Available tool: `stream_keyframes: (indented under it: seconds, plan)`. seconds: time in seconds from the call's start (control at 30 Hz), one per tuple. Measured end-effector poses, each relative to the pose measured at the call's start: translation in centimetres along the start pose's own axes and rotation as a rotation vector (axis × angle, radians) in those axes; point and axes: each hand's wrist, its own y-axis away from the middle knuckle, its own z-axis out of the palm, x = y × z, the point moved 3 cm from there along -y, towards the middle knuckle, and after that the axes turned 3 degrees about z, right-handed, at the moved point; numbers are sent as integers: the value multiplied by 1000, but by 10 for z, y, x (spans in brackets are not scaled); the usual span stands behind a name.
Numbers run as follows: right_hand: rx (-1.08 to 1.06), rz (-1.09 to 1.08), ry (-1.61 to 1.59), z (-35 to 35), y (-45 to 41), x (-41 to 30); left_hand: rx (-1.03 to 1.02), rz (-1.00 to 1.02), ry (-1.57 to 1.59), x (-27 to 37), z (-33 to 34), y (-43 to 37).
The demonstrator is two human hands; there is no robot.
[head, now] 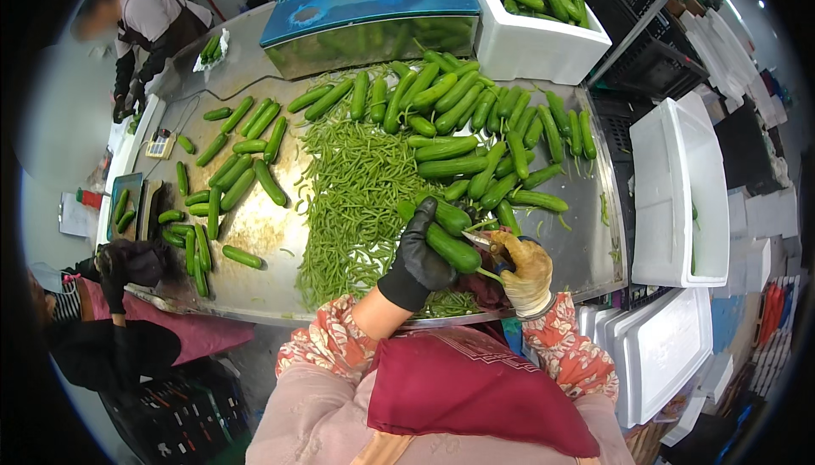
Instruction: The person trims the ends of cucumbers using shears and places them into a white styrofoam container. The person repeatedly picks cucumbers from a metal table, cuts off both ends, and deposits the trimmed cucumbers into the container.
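My left hand (423,258), in a black glove, holds cucumbers (453,248) near the table's front edge, one with its stem toward my other hand. My right hand (525,267), in a stained tan glove, is shut on pruning shears (485,243); their blades lie beside the cucumbers' stem ends. Beyond my hands is a pile of cucumbers with stems (452,165). Left of it spreads a thick layer of cut green stems (350,191). More cucumbers (239,188) lie scattered on the left part of the metal table (274,283).
A blue-topped glass-sided container (372,6) and a white foam box of cucumbers (541,51) stand at the back. Another foam box (656,210) is at the right, above stacked lids (665,363). A scale (149,210) sits far left. Two co-workers (159,16) (114,312) stand along the left side.
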Motion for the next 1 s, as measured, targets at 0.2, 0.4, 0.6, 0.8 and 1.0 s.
stream_keyframes:
  seconds: [0.2,0.4,0.6,0.8,1.0]
  plan:
    - [28,114,-98,8,1,13,101,109,-14,10,-6,10]
    - [-208,271,-597,16,-24,-18,-54,355,-428,13,-11,22]
    - [-351,403,-729,59,-42,-9,62,318,-371,22,-36,37]
    - [-506,230,-566,125,-52,-35,180,455,-290,54,-58,61]
    - [-745,372,-1203,183,-85,-88,244,1104,-68,159,-82,118]
